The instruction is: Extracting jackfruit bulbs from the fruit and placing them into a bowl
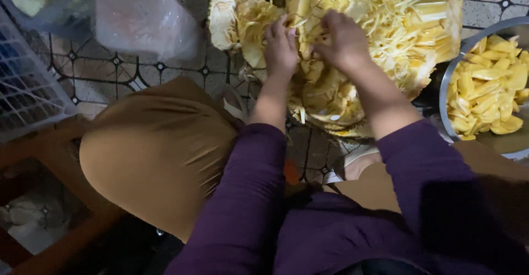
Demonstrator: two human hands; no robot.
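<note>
- My left hand and right hand both pinch into the large cut-open yellow fibrous jackfruit, directly under my fingers.
- Round metal bowl of yellow pods borders my right; patterned floor tiles lie open left.

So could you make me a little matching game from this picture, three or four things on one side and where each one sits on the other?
Things:
1. metal bowl of yellow pieces
2. white crate
3. clear plastic bag
4. cut-open jackfruit

Places:
A. top middle, under both hands
B. far left edge
C. right edge
D. upper left, on the tiled floor

Pairs: 1-C, 2-B, 3-D, 4-A
</note>
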